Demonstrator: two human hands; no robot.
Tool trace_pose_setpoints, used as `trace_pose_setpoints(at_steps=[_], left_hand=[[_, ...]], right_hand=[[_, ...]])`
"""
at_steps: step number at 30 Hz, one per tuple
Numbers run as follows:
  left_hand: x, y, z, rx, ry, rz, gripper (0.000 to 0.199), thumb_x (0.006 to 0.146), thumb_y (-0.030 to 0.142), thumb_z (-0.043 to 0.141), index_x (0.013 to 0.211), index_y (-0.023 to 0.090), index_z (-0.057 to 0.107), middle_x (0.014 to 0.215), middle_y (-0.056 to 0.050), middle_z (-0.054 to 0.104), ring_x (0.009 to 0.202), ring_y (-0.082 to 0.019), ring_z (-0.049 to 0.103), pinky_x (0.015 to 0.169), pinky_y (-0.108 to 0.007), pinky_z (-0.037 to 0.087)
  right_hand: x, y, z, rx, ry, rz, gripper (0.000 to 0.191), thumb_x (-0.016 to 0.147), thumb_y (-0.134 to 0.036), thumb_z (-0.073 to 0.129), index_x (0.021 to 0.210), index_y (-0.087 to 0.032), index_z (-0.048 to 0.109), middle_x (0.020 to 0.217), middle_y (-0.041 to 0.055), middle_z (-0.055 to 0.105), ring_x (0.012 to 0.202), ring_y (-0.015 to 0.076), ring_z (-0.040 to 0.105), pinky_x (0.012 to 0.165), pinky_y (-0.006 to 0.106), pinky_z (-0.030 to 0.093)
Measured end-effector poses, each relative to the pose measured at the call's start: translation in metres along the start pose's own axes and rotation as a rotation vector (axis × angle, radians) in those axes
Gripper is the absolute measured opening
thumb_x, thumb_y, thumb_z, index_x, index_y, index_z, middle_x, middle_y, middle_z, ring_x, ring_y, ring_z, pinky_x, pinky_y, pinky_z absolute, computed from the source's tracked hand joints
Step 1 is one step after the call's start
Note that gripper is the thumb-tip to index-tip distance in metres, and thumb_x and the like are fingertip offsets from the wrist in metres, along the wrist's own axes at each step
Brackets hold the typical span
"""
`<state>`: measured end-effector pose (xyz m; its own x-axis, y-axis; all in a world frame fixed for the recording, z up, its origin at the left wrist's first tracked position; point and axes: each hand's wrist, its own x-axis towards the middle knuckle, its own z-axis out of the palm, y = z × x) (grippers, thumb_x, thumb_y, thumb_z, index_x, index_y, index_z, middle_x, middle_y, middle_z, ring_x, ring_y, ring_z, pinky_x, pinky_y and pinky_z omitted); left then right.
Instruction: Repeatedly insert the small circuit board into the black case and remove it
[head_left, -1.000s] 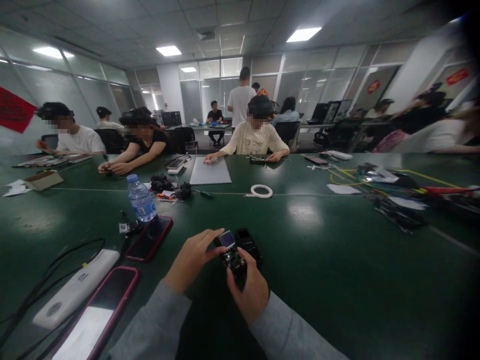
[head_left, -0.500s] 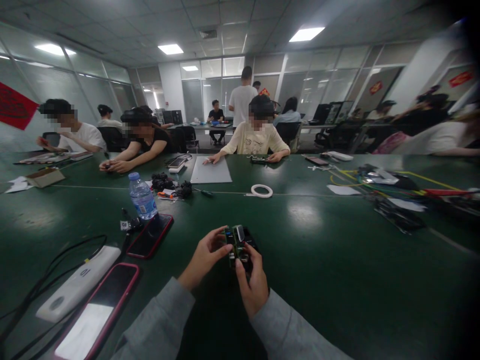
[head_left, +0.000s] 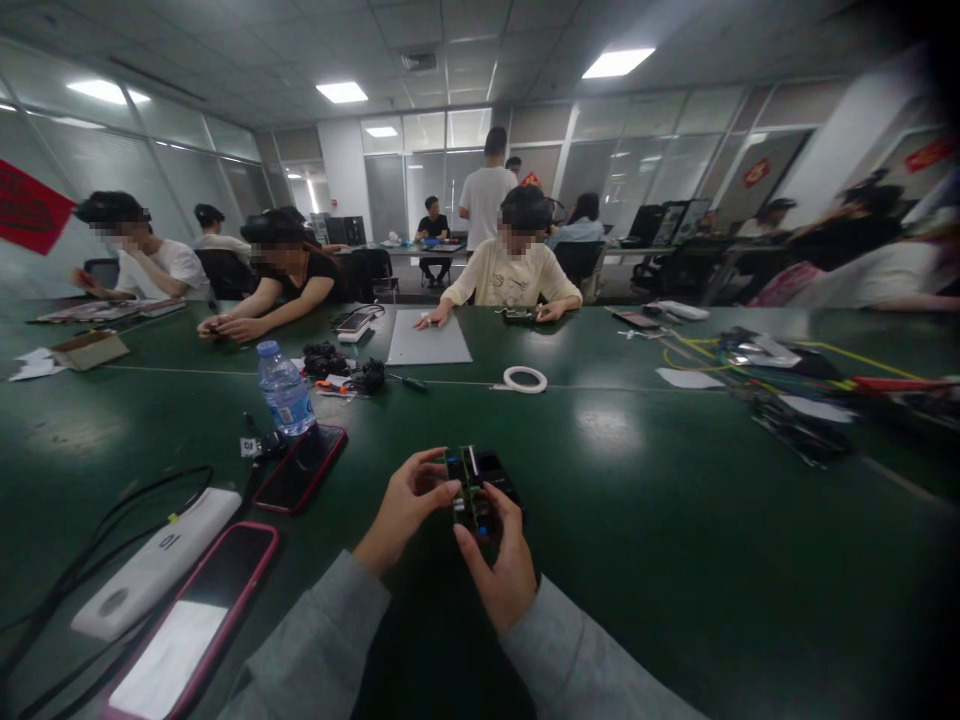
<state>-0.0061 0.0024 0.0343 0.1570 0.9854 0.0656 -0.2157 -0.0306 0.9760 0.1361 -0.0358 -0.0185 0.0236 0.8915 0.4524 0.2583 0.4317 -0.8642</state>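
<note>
Between my two hands is a small green circuit board assembly [head_left: 466, 490] with dark, white and blue parts. My left hand [head_left: 405, 508] grips its left edge between thumb and fingers. My right hand [head_left: 501, 565] holds the right side, its thumb at the near end and its fingers curled over the edge. A black case [head_left: 501, 478] shows just behind and to the right of the board, partly hidden by my right hand. Whether the board touches the case, I cannot tell.
To the left are a water bottle [head_left: 285, 390], a red-edged phone [head_left: 301, 468], a white power bank [head_left: 157, 565] with cables and a pink-edged phone [head_left: 196, 620]. A white ring [head_left: 525, 379] lies ahead. Several people sit around the table.
The board has turned between my hands, and its pale flap now shows as a thin edge. More of the black case is visible. My right thumb has moved slightly left.
</note>
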Motion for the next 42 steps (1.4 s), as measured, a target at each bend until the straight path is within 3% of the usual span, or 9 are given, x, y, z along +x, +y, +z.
trace_pose_setpoints(at_steps=[6,12,17,22,27,32,35,40,42], left_hand=[[0.0,-0.001,0.001,0.093,0.023,0.05,0.059,0.066,0.027,0.072,0.118,0.021,0.046,0.099,-0.006,0.057,0.084,-0.018,0.058,0.075,-0.033,0.048],[-0.002,0.005,0.003,0.202,-0.042,0.102,0.051,0.069,0.03,0.069,0.115,0.021,0.05,0.104,-0.007,0.053,0.084,-0.017,0.057,0.069,-0.027,0.048],[0.002,0.007,-0.003,0.102,-0.031,0.118,0.037,0.075,0.034,0.062,0.108,0.018,0.056,0.091,-0.006,0.057,0.074,-0.014,0.056,0.064,-0.025,0.045],[-0.001,-0.001,-0.001,-0.129,-0.011,-0.06,0.048,0.078,0.036,0.06,0.121,0.02,0.047,0.112,-0.011,0.055,0.099,-0.02,0.055,0.083,-0.032,0.043],[-0.006,-0.014,0.01,-0.32,-0.138,-0.201,0.051,0.081,0.036,0.057,0.127,0.021,0.041,0.11,-0.011,0.057,0.092,-0.019,0.059,0.083,-0.035,0.043],[-0.005,-0.017,0.017,-0.416,-0.045,-0.22,0.041,0.079,0.04,0.058,0.111,0.015,0.054,0.105,-0.011,0.06,0.089,-0.018,0.059,0.076,-0.03,0.044],[-0.004,-0.015,0.018,-0.544,-0.011,-0.307,0.051,0.079,0.054,0.05,0.109,0.013,0.056,0.102,-0.012,0.061,0.087,-0.019,0.059,0.076,-0.03,0.045],[0.0,-0.02,0.01,-0.64,0.174,-0.397,0.055,0.075,0.059,0.052,0.112,0.019,0.055,0.087,-0.004,0.062,0.072,-0.015,0.06,0.067,-0.028,0.047],[0.003,-0.025,0.003,-0.777,0.148,-0.389,0.051,0.076,0.057,0.051,0.108,0.017,0.056,0.083,-0.002,0.06,0.067,-0.012,0.058,0.063,-0.026,0.047]], right_hand=[[0.002,0.0,0.001,-0.184,0.056,-0.064,0.064,0.076,-0.033,0.063,0.129,-0.018,0.029,0.122,0.0122,0.042,0.112,0.0251,0.046,0.094,0.043,0.043],[0.004,0.0,-0.001,-0.214,0.079,-0.069,0.055,0.079,-0.026,0.055,0.127,-0.016,0.03,0.111,0.0111,0.049,0.097,0.021,0.054,0.083,0.036,0.049],[0.0,-0.003,0.0,-0.221,0.119,-0.092,0.05,0.083,-0.03,0.053,0.126,-0.017,0.032,0.113,0.0111,0.049,0.101,0.0212,0.052,0.085,0.036,0.047],[-0.002,-0.005,0.0,-0.231,0.103,-0.137,0.047,0.085,-0.03,0.051,0.126,-0.016,0.033,0.111,0.0115,0.049,0.099,0.0205,0.053,0.083,0.035,0.049],[0.002,-0.002,-0.003,-0.348,0.165,-0.235,0.048,0.085,-0.023,0.048,0.129,-0.014,0.033,0.117,0.0133,0.045,0.107,0.0225,0.047,0.088,0.038,0.047],[0.003,0.0,-0.003,-0.436,0.111,-0.28,0.049,0.085,-0.021,0.045,0.132,-0.016,0.032,0.12,0.0126,0.042,0.112,0.0238,0.044,0.092,0.041,0.045],[0.0,-0.002,0.0,-0.522,0.036,-0.335,0.053,0.085,-0.022,0.046,0.135,-0.017,0.028,0.125,0.0133,0.038,0.115,0.0255,0.041,0.092,0.043,0.045],[-0.005,-0.006,0.002,-0.559,-0.092,-0.461,0.063,0.083,-0.037,0.056,0.137,-0.018,0.028,0.129,0.014,0.034,0.116,0.0274,0.039,0.09,0.043,0.045],[-0.003,-0.009,-0.002,-0.545,-0.07,-0.516,0.063,0.082,-0.041,0.058,0.135,-0.02,0.031,0.127,0.0134,0.036,0.113,0.027,0.041,0.088,0.042,0.046]])
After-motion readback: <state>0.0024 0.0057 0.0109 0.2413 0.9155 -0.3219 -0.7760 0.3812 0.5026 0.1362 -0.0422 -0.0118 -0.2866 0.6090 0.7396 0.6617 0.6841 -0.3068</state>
